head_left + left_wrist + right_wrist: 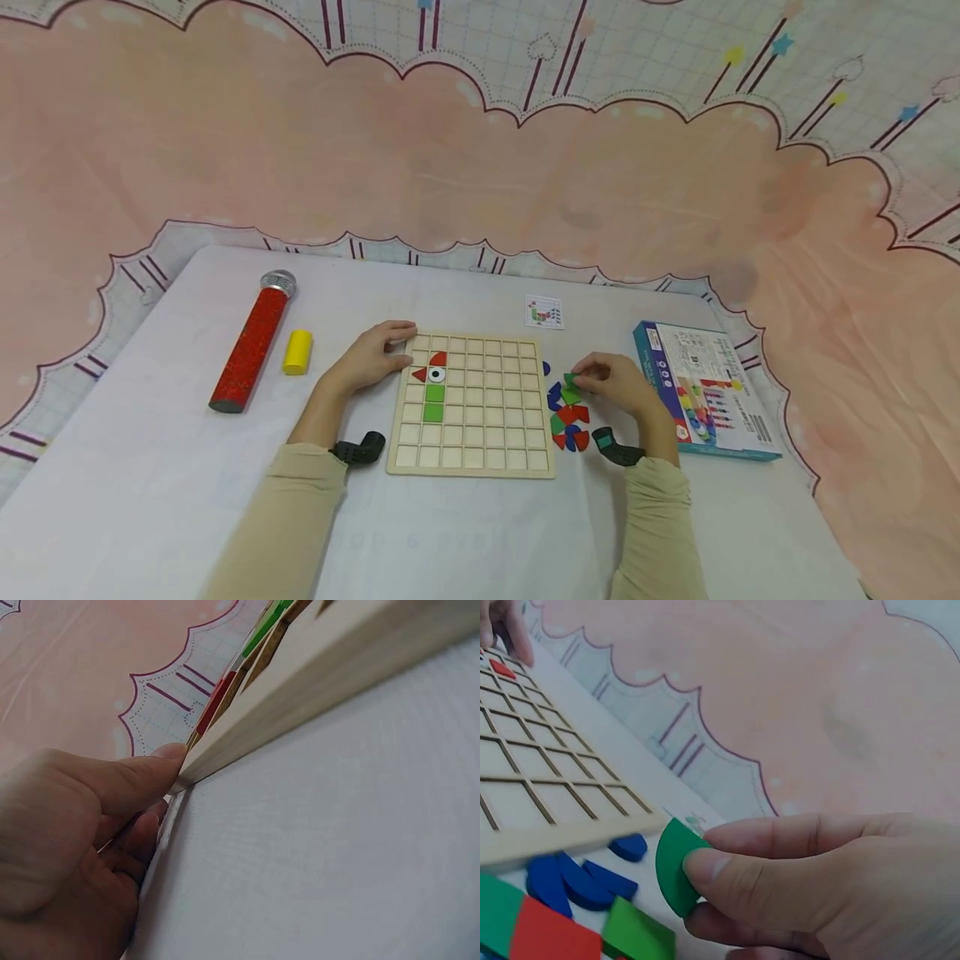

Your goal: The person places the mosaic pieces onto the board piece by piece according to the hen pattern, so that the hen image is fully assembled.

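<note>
A wooden grid board (480,476) lies flat on the table, holding a red quarter-circle piece (438,358), a red triangle (419,375), a white eye piece (436,374) and two green squares (434,393). My left hand (371,358) holds the board's far left corner, the thumb (142,778) against its side edge. Right of the board, my right hand (618,382) pinches a dark green quarter-circle piece (676,866) between thumb and fingers, above the loose pieces. Among these are a light green square (639,930), blue curved pieces (581,883) and red pieces (582,440).
A small picture card (543,312) lies beyond the board. At the right is a blue-edged box (712,387). A red microphone (251,346) and a yellow cylinder (297,352) lie at the left. Patterned cloth (480,167) hangs behind the white table (420,542).
</note>
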Motion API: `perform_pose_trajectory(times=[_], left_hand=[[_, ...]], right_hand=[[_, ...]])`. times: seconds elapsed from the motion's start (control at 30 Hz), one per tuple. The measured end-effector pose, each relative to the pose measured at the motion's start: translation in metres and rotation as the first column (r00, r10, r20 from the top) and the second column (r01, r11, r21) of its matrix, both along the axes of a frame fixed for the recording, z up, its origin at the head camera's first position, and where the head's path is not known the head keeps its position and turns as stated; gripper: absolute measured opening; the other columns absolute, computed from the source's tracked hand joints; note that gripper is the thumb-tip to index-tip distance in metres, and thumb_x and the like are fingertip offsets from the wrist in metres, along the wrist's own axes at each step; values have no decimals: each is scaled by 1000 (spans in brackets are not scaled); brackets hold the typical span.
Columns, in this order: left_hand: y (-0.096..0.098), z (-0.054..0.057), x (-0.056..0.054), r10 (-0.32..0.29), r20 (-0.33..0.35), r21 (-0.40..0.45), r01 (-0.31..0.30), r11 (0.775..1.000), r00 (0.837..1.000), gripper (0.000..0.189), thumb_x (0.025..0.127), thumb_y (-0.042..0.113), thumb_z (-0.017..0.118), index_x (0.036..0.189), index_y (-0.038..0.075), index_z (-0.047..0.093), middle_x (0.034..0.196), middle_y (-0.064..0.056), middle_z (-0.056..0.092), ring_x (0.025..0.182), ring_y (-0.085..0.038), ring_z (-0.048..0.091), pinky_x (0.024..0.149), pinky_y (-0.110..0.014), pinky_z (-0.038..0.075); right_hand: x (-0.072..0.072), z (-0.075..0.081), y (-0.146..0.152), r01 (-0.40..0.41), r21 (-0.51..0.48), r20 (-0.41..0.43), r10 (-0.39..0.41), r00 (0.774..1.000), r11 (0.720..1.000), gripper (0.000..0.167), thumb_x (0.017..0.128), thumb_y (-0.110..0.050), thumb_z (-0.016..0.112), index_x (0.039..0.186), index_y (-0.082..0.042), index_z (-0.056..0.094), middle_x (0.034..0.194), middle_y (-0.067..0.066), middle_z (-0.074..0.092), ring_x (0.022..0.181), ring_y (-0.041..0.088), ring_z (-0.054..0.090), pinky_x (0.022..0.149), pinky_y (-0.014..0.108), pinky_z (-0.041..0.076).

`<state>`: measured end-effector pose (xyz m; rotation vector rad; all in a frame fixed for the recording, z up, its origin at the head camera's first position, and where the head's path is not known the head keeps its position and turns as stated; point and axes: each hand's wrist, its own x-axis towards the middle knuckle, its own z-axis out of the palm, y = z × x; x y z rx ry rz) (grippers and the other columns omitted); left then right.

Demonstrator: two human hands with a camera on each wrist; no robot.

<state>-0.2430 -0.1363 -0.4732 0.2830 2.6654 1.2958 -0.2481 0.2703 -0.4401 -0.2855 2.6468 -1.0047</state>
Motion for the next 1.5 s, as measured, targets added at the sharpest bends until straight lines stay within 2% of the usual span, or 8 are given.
perform_pose_trajectory(times=[0.17,0.3,0.47,0.6,0.8,1.0,1.2,1.5], left_hand=[[0,1,-1,1,-8,1,-1,1000,1000,54,89,10,65,140,5,46,150,-10,37,128,-36,44,107,-49,38],[1,0,0,0,-13,2,0,1000,1000,54,89,10,64,140,4,46,150,-11,37,127,-36,44,107,-49,38],[2,0,0,-1,-20,10,1,1000,1000,54,89,9,65,139,4,47,150,-11,38,129,-35,43,107,-48,38],[2,0,1,-1,-17,15,1,1000,1000,54,89,9,65,139,4,47,150,-11,38,128,-34,44,107,-48,38],[2,0,1,-5,-15,15,6,1000,1000,54,89,9,65,139,4,47,150,-11,38,127,-35,45,106,-48,39],[0,-2,-1,-9,-20,18,9,1000,1000,54,89,9,64,139,4,47,149,-12,38,126,-36,46,106,-49,39],[0,-2,-1,-15,-26,17,16,1000,1000,54,89,10,64,139,4,47,149,-12,38,126,-36,45,106,-49,39],[-1,0,0,-14,-35,18,15,1000,999,54,88,8,65,139,3,47,149,-12,39,127,-36,45,105,-49,39]], right_hand=[[0,3,-21,-64,-64,-22,63,998,996,16,89,-21,67,103,-13,68,94,5,67,83,19,60,78,29,54],[3,5,-44,-147,-118,-58,141,988,982,18,89,-19,67,105,-11,68,94,5,67,83,17,61,81,30,54],[10,5,-76,-253,-180,-77,243,967,951,18,89,-19,67,105,-11,70,95,5,69,83,15,63,77,27,52],[18,4,-103,-319,-169,-111,304,946,932,16,88,-19,68,102,-13,71,96,2,70,82,11,64,75,23,53],[30,-1,-136,-352,-126,-125,338,933,927,10,86,-20,70,95,-18,74,92,-7,71,78,7,59,69,20,50],[40,-10,-157,-422,-139,-125,407,905,896,9,87,-21,69,94,-20,74,88,-9,70,74,6,56,65,19,48],[47,-15,-169,-429,-129,-98,419,903,894,7,86,-24,70,92,-22,74,82,-13,68,67,4,51,59,16,42],[50,-13,-173,-454,-95,-103,445,890,886,5,85,-24,71,88,-21,74,71,-12,63,56,3,45,51,15,36]])
